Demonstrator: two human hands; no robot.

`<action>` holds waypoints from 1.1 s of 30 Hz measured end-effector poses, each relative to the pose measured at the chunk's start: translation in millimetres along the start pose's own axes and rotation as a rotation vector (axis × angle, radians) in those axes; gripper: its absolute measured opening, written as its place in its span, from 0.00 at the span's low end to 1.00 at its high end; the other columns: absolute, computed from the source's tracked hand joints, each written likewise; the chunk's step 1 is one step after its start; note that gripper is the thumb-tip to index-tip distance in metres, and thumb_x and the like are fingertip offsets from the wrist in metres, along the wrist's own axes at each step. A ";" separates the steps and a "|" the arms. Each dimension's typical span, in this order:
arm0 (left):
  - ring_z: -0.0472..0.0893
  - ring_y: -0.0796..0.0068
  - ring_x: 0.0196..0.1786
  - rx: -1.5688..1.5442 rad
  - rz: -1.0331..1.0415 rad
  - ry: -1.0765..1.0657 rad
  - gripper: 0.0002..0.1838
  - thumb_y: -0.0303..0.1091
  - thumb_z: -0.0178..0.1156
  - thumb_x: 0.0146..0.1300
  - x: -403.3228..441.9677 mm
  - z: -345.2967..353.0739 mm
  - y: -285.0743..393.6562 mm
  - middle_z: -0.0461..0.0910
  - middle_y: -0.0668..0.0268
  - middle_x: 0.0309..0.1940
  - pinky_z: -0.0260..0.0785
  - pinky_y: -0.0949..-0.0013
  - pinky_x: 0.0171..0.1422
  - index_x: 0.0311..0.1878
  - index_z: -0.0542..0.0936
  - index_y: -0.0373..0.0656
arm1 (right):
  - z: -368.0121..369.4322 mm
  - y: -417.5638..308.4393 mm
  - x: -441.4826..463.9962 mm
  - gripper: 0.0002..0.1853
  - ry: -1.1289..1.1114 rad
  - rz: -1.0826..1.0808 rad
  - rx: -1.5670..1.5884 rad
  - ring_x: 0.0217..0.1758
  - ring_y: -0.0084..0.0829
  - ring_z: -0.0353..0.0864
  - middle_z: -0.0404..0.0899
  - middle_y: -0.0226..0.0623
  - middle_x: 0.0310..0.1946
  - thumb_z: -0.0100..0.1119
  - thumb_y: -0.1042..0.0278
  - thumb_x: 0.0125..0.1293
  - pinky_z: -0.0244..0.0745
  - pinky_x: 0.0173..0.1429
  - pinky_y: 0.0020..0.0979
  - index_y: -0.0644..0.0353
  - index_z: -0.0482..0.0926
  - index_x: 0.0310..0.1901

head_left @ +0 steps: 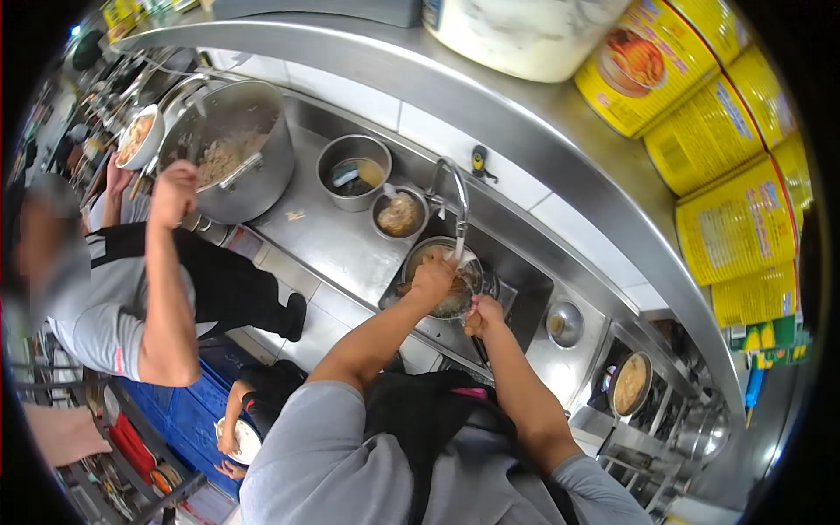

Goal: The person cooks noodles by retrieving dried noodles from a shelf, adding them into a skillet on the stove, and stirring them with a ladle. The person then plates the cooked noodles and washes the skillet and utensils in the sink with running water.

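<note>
My left hand [433,275] reaches into a round metal pot [417,264] in the sink, under the tap. Its fingers are bent round something I cannot make out. Water runs from the curved faucet [458,197] beside these fingers. At the pot's right rim, my right hand [483,316] is closed on the handle of a wooden-handled utensil [472,329]; its far end is blurred by water and glare. Brownish contents show in the pot below my hands.
Left of the sink stand a small pot with food [381,229], a larger pot [325,175] and a big stockpot [284,166]. A co-worker [131,289] works there. Right are a metal bowl [569,325] and a pan [646,372] on the stove. Yellow cans [735,214] line the overhead shelf [525,114].
</note>
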State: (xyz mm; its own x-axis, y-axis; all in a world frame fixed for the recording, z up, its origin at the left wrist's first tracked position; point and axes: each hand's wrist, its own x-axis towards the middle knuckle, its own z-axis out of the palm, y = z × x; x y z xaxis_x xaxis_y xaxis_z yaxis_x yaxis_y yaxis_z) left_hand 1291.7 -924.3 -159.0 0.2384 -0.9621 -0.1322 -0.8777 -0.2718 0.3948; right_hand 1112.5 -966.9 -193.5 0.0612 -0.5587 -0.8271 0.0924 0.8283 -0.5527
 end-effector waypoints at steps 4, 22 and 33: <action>0.79 0.44 0.52 0.004 0.004 0.027 0.42 0.26 0.61 0.60 -48.2 -60.8 -15.4 0.71 0.50 0.56 0.81 0.52 0.48 0.77 0.60 0.67 | 36.9 -14.0 -1.0 0.03 -0.031 -0.084 0.108 0.20 0.32 0.69 0.69 0.36 0.29 0.49 0.79 0.65 0.75 0.24 0.39 0.60 0.69 0.35; 0.86 0.62 0.40 -1.401 -0.820 0.989 0.25 0.18 0.46 0.68 -179.7 -19.2 -190.3 0.80 0.53 0.52 0.79 0.73 0.26 0.69 0.64 0.37 | -95.7 -20.7 -119.7 0.16 -0.529 0.446 0.591 0.16 0.16 0.64 0.64 0.22 0.17 0.51 0.55 0.78 0.64 0.20 0.20 0.58 0.70 0.36; 0.80 0.68 0.19 -1.199 -0.610 0.277 0.22 0.28 0.55 0.64 -109.5 -49.1 -116.4 0.82 0.57 0.33 0.70 0.69 0.17 0.61 0.69 0.40 | -114.3 -10.6 -149.3 0.13 -0.709 0.687 0.362 0.14 0.13 0.60 0.61 0.19 0.16 0.52 0.64 0.77 0.59 0.17 0.18 0.57 0.67 0.33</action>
State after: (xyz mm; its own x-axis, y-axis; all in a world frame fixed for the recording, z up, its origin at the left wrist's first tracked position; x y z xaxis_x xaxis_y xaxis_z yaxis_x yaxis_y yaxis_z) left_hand 1388.2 -788.4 -145.8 0.6520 -0.6186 -0.4385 0.2555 -0.3652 0.8952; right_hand 988.8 -887.3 -75.9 0.7699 0.0321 -0.6374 0.1020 0.9797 0.1726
